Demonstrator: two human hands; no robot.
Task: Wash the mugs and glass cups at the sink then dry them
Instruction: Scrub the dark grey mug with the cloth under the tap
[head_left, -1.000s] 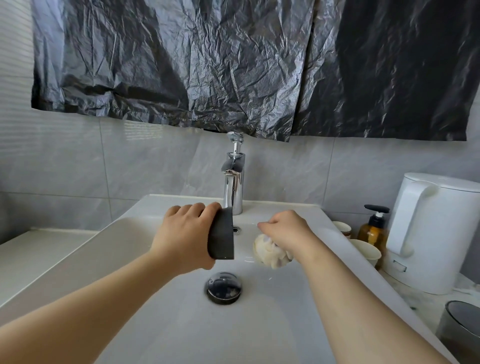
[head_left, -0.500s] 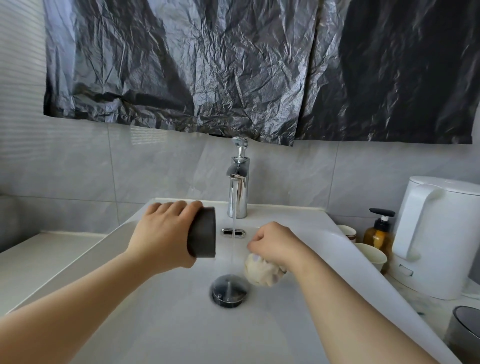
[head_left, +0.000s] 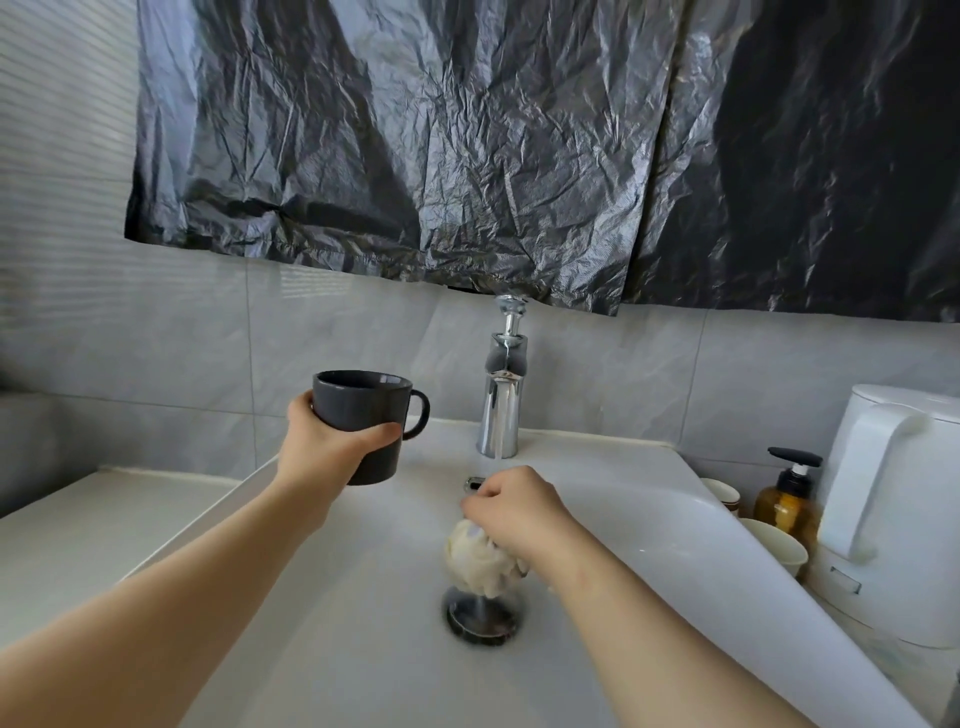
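1. One mug (head_left: 363, 415) is now being held upright left of the tap (head_left: 501, 410), no longer tipped sideways.
2. Left hand (head_left: 322, 452) is wrapping curled fingers round its body.
3. Right hand (head_left: 514, 512) is still squeezing a sponge (head_left: 475, 564) above the drain (head_left: 483, 618).

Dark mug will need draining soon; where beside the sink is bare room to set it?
The pale ledge left of the sink looks bare. The right side is crowded: two cups, soap bottle, white kettle.
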